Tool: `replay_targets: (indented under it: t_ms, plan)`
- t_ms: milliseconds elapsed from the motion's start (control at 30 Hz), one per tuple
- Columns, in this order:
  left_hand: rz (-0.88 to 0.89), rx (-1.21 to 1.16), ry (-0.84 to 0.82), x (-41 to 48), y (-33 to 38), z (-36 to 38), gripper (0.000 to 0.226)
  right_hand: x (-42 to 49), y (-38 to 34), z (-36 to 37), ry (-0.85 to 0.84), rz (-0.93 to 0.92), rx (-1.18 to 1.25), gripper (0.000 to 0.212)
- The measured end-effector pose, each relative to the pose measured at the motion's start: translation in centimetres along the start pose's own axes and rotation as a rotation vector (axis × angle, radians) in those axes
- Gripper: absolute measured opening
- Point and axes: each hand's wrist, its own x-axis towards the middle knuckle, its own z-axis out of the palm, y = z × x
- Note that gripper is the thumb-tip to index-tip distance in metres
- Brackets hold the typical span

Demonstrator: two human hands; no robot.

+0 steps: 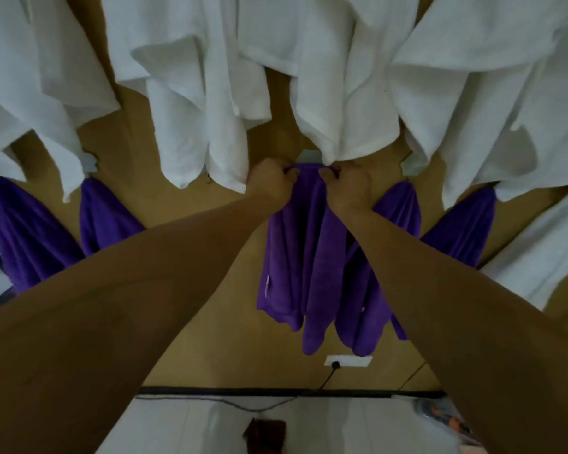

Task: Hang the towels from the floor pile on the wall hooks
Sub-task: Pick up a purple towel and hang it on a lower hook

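Purple towel (312,257) hangs at centre of tan wall (138,204), top edge bunched between your hands. Your left hand (271,183) and right hand (350,188) each pinch that edge, fingers curled into cloth, close together. White towels (210,93) hang in far row above; more purple towels (30,231) left and right. Wall socket (348,361) below towel.

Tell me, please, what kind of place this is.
Probably an indoor towel storage or laundry area: white towels and purple towels hang in rows on a tan wall with a socket.
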Motion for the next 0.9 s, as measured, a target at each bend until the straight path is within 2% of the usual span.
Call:
replay_targets:
  t_ms: [67, 167, 333, 467, 533, 633, 767, 833, 900]
  plan:
    - [-0.006, 0.001, 0.024, 0.4, 0.1, 0.4, 0.030, 0.4, 0.4, 0.5, 0.052, -0.012, -0.016, 0.037]
    - [-0.004, -0.017, 0.029, 0.1, -0.5, 1.2, 0.030, 0.2, 1.3, 1.1, 0.095, 0.003, 0.006, 0.029]
    - [-0.076, -0.003, -0.032, -0.4, -2.2, 2.8, 0.022, -1.1, 2.7, 2.3, 0.075, 0.041, 0.003, 0.028]
    - [-0.183, -0.020, -0.133, 0.0, -3.0, 3.1, 0.030, -1.5, 2.9, 2.5, -0.006, 0.114, 0.010, 0.022]
    - [-0.191, 0.121, -0.236, -0.6, -3.9, 3.1, 0.029, -1.9, 3.2, 2.2, -0.067, 0.130, -0.046, 0.017]
    - [-0.109, 0.245, -0.261, -2.0, -4.5, 3.2, 0.032, -2.4, 3.2, 1.9, -0.165, 0.097, -0.131, 0.022]
    - [-0.020, 0.344, -0.290, -2.9, -3.7, 3.3, 0.031, -3.3, 2.6, 1.4, -0.214, 0.001, -0.284, 0.022]
    - [-0.016, 0.388, -0.389, -3.5, -4.2, 3.1, 0.030, -4.2, 2.4, 1.2, -0.262, -0.009, -0.365, 0.025]
    - [-0.071, 0.345, -0.518, -4.7, -4.7, 2.5, 0.019, -5.3, 2.6, 1.3, -0.364, 0.011, -0.412, 0.024]
